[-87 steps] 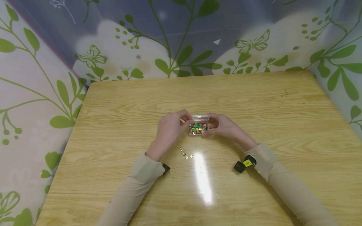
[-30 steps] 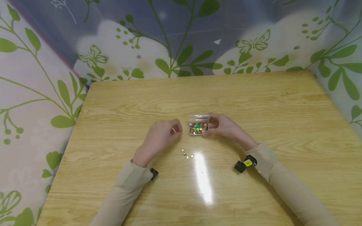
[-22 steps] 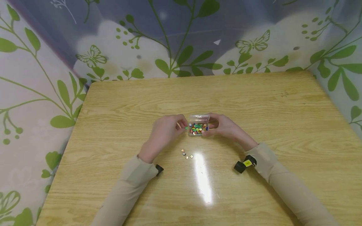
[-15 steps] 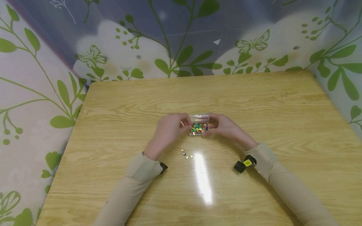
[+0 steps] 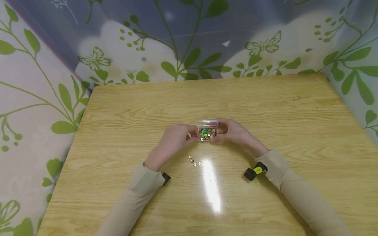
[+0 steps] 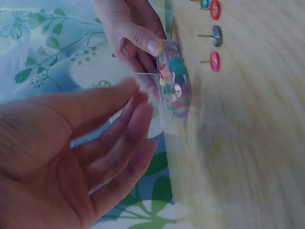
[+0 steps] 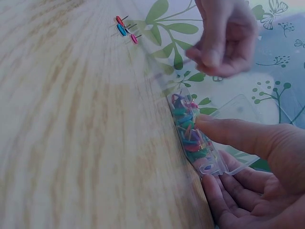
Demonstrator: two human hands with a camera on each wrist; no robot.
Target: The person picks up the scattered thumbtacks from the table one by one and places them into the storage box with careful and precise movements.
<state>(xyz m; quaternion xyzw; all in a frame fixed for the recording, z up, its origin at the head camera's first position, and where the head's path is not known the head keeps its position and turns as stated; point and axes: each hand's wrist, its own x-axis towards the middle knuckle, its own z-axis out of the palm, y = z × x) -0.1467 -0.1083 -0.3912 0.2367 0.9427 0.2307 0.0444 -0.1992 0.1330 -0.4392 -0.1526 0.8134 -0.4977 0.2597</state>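
A small clear plastic box [image 5: 207,124] stands on the table with its hinged lid up. Colourful thumbtacks [image 5: 208,133] fill it. My right hand [image 5: 231,131] grips the box from the right, with the thumb [image 7: 233,133] at its near side and fingers around the other side. My left hand [image 5: 175,139] is at the box's left edge, its thumb and index fingertips together and the other fingers loosely bent in the left wrist view. Blur hides whether a tack is between them. Several loose thumbtacks [image 5: 192,161] lie nearer me, pins up: blue, red, grey and pink in the left wrist view.
The wood-grain table [image 5: 133,108] spreads around the box, with a bright light reflection [image 5: 212,186] in front. Leaf-patterned cloth [image 5: 189,39] borders its back and sides. A black wrist camera [image 5: 250,174] sits at the right cuff, another [image 5: 166,178] at the left.
One loose tack left the table row. My left hand drew away leftward, returned to the box with something green at its fingertips, then shifted slightly back toward me. The right hand stayed put.
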